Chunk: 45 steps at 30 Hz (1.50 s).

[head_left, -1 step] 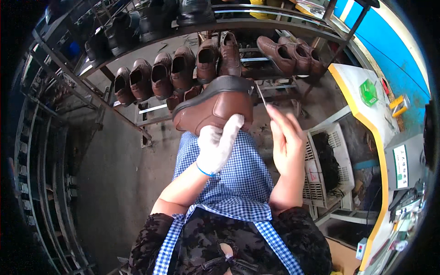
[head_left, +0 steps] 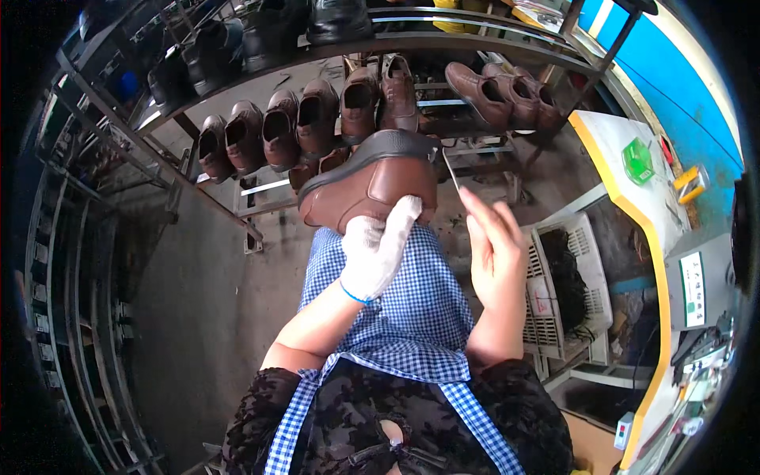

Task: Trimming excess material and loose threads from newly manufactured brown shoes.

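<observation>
Shoe (head_left: 400,180) faced in glossy leather, sole (head_left: 388,143) moulded in matt rubber, tool (head_left: 450,169) made of metal, apron (head_left: 423,277) of cloth

The brown shoe (head_left: 388,182) partly hides the left hand (head_left: 376,257); the right hand (head_left: 495,249) partly covers a thin tool (head_left: 450,168); near twelve o'clock, a black shoe (head_left: 338,24) is cropped.

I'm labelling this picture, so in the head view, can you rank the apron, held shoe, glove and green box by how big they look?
1. Apron
2. Held shoe
3. Glove
4. Green box

That's apparent size only.
</observation>
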Each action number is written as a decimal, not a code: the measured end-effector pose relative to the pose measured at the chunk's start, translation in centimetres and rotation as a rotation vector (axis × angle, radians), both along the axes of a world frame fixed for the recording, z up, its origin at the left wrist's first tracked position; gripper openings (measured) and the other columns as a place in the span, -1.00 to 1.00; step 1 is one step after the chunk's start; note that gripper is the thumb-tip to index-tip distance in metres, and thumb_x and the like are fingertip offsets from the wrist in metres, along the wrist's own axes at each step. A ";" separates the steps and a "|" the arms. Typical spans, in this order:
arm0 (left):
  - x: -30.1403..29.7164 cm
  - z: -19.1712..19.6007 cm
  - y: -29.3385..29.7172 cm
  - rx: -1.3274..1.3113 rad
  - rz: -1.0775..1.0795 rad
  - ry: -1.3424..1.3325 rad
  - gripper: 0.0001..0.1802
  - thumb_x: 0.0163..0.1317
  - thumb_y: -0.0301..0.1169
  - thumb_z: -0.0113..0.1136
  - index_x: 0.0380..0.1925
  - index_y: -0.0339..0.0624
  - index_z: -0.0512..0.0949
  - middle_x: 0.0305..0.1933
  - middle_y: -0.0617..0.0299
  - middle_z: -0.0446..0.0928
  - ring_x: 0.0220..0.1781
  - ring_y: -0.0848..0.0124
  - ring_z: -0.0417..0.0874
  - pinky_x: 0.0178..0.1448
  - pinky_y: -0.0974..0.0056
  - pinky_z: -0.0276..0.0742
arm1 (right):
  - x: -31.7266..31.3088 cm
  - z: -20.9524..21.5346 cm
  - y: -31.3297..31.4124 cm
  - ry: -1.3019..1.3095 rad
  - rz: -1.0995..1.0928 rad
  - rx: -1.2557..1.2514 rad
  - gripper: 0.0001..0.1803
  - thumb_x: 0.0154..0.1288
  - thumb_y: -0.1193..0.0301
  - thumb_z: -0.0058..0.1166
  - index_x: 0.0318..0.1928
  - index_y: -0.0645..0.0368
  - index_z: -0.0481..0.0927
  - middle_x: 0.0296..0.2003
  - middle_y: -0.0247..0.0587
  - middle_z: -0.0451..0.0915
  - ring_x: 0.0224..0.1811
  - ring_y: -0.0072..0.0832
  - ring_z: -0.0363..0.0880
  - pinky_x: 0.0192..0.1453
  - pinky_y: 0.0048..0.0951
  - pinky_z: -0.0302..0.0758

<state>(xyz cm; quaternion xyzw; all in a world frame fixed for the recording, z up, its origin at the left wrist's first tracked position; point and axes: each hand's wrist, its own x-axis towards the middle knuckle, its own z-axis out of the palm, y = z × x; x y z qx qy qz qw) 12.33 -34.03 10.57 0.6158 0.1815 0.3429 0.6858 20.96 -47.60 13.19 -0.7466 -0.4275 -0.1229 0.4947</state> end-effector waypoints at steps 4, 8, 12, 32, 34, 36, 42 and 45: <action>0.2 -0.3 -0.1 0.038 0.013 0.130 -0.70 0.24 -0.41 0.19 -0.09 -0.38 0.54 -0.23 0.14 0.63 -0.24 0.51 0.61 -0.14 0.41 0.50 | -0.9 -0.9 -0.1 0.004 0.032 -0.028 -0.61 0.23 0.58 0.05 0.08 0.05 0.56 -0.48 -0.16 0.37 -0.53 -0.34 0.45 -0.46 -0.39 0.39; 0.2 -1.0 -0.1 0.124 0.068 0.049 -0.72 0.24 -0.44 0.19 -0.09 -0.38 0.54 -0.23 0.14 0.63 -0.24 0.48 0.62 -0.15 0.40 0.51 | -1.1 -0.7 0.7 0.027 0.034 -0.021 -0.63 0.24 0.58 0.05 0.07 0.07 0.56 -0.48 -0.18 0.36 -0.52 -0.40 0.40 -0.44 -0.45 0.36; 0.5 -1.1 -0.2 0.148 0.100 0.013 -0.73 0.24 -0.47 0.19 -0.09 -0.37 0.53 -0.21 0.14 0.62 -0.20 0.45 0.62 -0.13 0.37 0.51 | -1.2 -0.9 1.3 0.019 0.011 -0.014 -0.65 0.25 0.59 0.03 0.05 0.11 0.57 -0.48 -0.19 0.34 -0.52 -0.46 0.35 -0.43 -0.53 0.33; 1.0 -2.8 0.2 0.309 0.256 -0.030 -0.75 0.23 -0.45 0.18 -0.10 -0.30 0.55 -0.22 0.09 0.63 -0.19 0.37 0.65 -0.11 0.31 0.53 | -1.9 -1.7 2.3 -0.003 -0.009 -0.071 -0.58 0.22 0.56 0.04 0.11 0.00 0.53 -0.44 -0.16 0.37 -0.50 -0.31 0.47 -0.43 -0.35 0.43; 0.8 -3.2 0.3 0.324 0.253 0.037 -0.76 0.22 -0.46 0.19 -0.12 -0.30 0.56 -0.24 0.10 0.64 -0.21 0.38 0.65 -0.14 0.33 0.54 | -1.8 -1.8 2.4 -0.005 0.009 -0.076 -0.51 0.17 0.58 0.05 0.14 -0.04 0.51 -0.44 -0.17 0.37 -0.50 -0.27 0.49 -0.44 -0.29 0.45; 0.8 -3.7 0.4 0.345 0.265 0.031 -0.77 0.22 -0.47 0.19 -0.13 -0.30 0.57 -0.25 0.10 0.64 -0.22 0.39 0.66 -0.15 0.34 0.54 | -1.9 -1.8 2.5 -0.015 0.014 -0.054 -0.50 0.16 0.58 0.06 0.14 -0.04 0.51 -0.44 -0.16 0.37 -0.50 -0.26 0.49 -0.44 -0.29 0.46; 0.9 -4.0 0.5 0.354 0.274 0.015 -0.79 0.21 -0.48 0.19 -0.15 -0.30 0.58 -0.26 0.09 0.64 -0.25 0.39 0.66 -0.17 0.35 0.54 | -1.8 -1.8 2.6 -0.003 0.011 -0.071 -0.50 0.17 0.57 0.06 0.15 -0.05 0.50 -0.44 -0.16 0.37 -0.50 -0.27 0.50 -0.44 -0.28 0.46; 1.1 -4.0 0.5 0.359 0.270 0.022 -0.78 0.22 -0.49 0.18 -0.14 -0.30 0.58 -0.26 0.09 0.64 -0.23 0.38 0.66 -0.15 0.34 0.54 | -1.7 -1.7 2.7 -0.002 0.014 -0.065 -0.51 0.17 0.57 0.06 0.14 -0.05 0.50 -0.44 -0.16 0.37 -0.50 -0.26 0.49 -0.44 -0.28 0.46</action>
